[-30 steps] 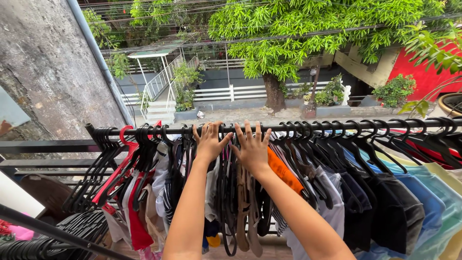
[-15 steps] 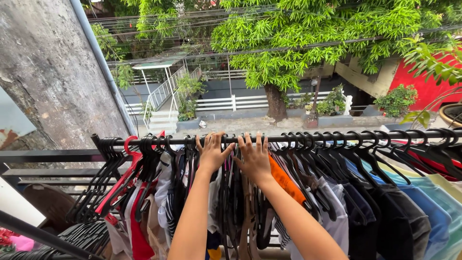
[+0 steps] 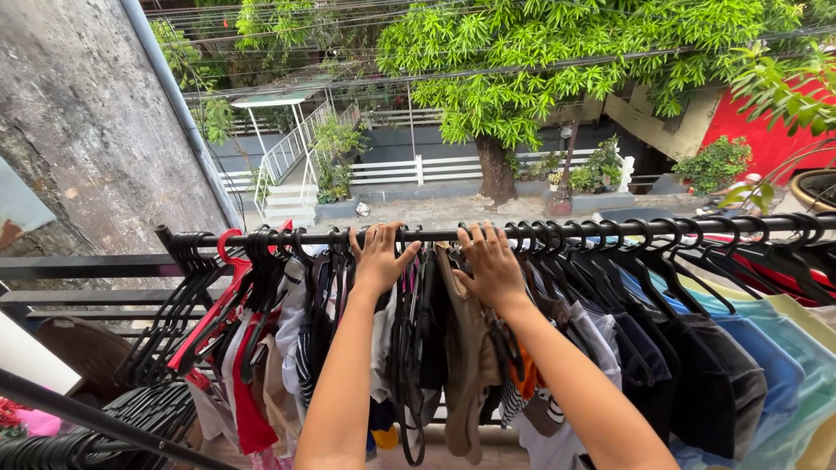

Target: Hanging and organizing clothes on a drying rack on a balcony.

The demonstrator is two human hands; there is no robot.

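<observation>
Left hand fingers spread over rail; right hand splayed against hangers; fingertips partly hidden.

Weathered concrete wall, leafy tree

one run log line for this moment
left hand: on rail, among hanger hooks | right hand: pushing black hangers rightward | brown garment: hanging between hands

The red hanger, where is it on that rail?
In the head view the red hanger hooks over the black rail near its left end, among black hangers, left of the left hand.
</observation>
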